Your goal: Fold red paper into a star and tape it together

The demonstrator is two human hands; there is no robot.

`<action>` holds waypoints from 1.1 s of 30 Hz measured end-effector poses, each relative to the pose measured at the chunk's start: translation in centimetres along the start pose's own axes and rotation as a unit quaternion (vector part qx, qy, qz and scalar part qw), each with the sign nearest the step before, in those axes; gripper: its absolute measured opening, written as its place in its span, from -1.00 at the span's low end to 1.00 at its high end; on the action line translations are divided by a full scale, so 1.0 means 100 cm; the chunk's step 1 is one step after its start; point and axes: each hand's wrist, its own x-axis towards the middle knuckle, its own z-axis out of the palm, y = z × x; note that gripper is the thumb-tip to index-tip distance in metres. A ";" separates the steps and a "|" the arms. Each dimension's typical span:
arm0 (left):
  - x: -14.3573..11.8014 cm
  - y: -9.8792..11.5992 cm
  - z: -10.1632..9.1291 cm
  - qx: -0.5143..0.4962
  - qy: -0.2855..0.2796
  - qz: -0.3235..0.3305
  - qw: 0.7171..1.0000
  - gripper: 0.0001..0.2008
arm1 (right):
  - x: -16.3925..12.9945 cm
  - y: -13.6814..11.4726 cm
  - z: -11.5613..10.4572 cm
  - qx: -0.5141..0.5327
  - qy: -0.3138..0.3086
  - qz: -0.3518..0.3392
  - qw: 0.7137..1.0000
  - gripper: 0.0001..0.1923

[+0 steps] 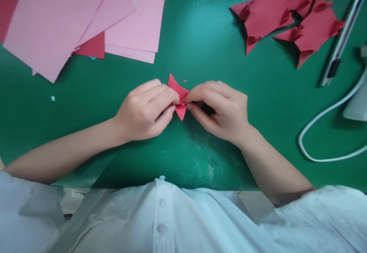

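Between my two hands is a small folded red paper piece [178, 87] with pointed ends, one pointing up and away, the other toward me. My left hand [146, 109] pinches its left side between thumb and fingers. From the right, my right hand [220, 109] pinches the opposite edge, thumb below and index finger above. The fingertips of both hands nearly meet at a crease and hide the middle of the paper. A tiny red scrap [185, 80] lies just beyond the piece on the green table [195, 35].
Pink paper sheets [134, 35] lie stacked at the upper left over red ones. Several folded red paper shapes [266, 17] rest at the upper right. Beside them lies a utility knife [341, 42]. A white cable [304, 146] loops at the right edge near a white object [357, 102].
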 end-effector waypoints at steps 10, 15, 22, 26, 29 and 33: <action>0.001 0.001 0.000 -0.001 0.009 0.002 1.000 -0.88 | 0.000 0.001 0.000 0.005 0.001 -0.001 1.000 -0.92; 0.001 0.001 -0.001 0.002 0.002 -0.001 1.000 -0.87 | 0.000 0.000 0.000 0.003 -0.003 0.002 1.000 -0.91; 0.001 0.000 0.000 -0.003 0.001 -0.002 1.000 -0.88 | 0.000 0.000 0.000 0.002 -0.005 0.004 1.000 -0.91; 0.001 0.000 0.000 -0.006 0.011 0.007 1.000 -0.89 | 0.000 0.000 0.000 0.001 -0.004 0.004 1.000 -0.91; 0.001 0.000 0.000 -0.012 0.003 0.002 1.000 -0.88 | 0.000 0.000 0.000 0.000 -0.007 0.009 1.000 -0.90; 0.000 0.000 0.000 -0.001 -0.016 -0.014 1.000 -0.84 | -0.001 0.000 0.000 0.002 -0.006 0.009 1.000 -0.89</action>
